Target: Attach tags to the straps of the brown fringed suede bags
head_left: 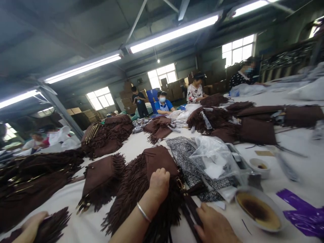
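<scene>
A brown fringed bag (162, 158) lies on the white-covered table in front of me. My left hand (159, 182), with a silver bangle on the wrist, is closed on the bag's upper part. At the bag's right side a gold ring and clasp (180, 184) join a dark strap (191, 209). My right hand (215, 224) is closed around that strap, its fingertips partly out of sight. Long fringe spreads out to the left and below my left forearm. Beside it on the left lies a smaller brown fringed bag (97, 177).
A bowl of brown liquid (259, 209), a small cup (260, 167) and purple plastic (303, 212) are at right. Clear plastic (212, 155) lies on grey tweed cloth (182, 148). Another person's hand (35, 221) is at lower left. Co-workers sit behind piled bags (108, 135).
</scene>
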### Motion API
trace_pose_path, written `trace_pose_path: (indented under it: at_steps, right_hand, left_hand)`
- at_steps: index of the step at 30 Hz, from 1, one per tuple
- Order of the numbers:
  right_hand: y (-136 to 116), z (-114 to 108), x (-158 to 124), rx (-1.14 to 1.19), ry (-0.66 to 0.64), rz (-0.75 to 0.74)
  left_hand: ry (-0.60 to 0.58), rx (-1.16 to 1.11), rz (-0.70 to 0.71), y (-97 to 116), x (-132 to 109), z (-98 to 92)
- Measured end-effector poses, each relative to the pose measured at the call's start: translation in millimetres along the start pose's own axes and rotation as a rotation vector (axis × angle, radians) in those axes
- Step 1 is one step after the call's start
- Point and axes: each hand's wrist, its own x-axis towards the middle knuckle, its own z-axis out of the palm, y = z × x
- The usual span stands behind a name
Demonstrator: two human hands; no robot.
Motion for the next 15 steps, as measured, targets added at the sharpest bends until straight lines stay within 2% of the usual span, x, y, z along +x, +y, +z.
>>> trace_pose_path:
  at_steps: [2, 4, 6, 7, 8, 10, 12, 13, 15]
  right_hand:
    - [-6, -1, 5, -0.072, 0.009, 0.059]
    - [-7, -8, 5, -0.036, 0.07, 0.092]
    - [-7, -21, 2, 0.158, 0.114, 0.127]
    - [-9, -28, 0, 0.31, 0.113, 0.161]
    - [-13, -35, -4, 0.474, 0.098, 0.203]
    - [-26, -45, -12, 0.768, 0.044, 0.262]
    - [-45, -46, -23, 0.951, -0.022, 0.218]
    - [-55, -43, -28, 0.996, -0.063, 0.166]
    - [-71, -33, -38, 1.03, -0.156, 0.106]
  left_hand:
    - [0.05, -0.052, 0.008, 5, -12, -4.7]
    - [0.14, -0.22, 0.007, 14, -33, -3.3]
    - [0.217, -0.542, -0.037, 28, -56, 5.0]
    - [0.206, -0.755, -0.088, 37, -67, 10.8]
    - [0.14, -1.006, -0.158, 45, -75, 16.7]
    - [-0.118, -1.584, -0.336, 60, -83, 25.5]
    - [-0.297, -2.113, -0.536, 68, -79, 26.2]
    - [-0.304, -2.305, -0.639, 69, -74, 23.3]
    - [-0.183, -2.49, -0.838, 63, -62, 14.0]
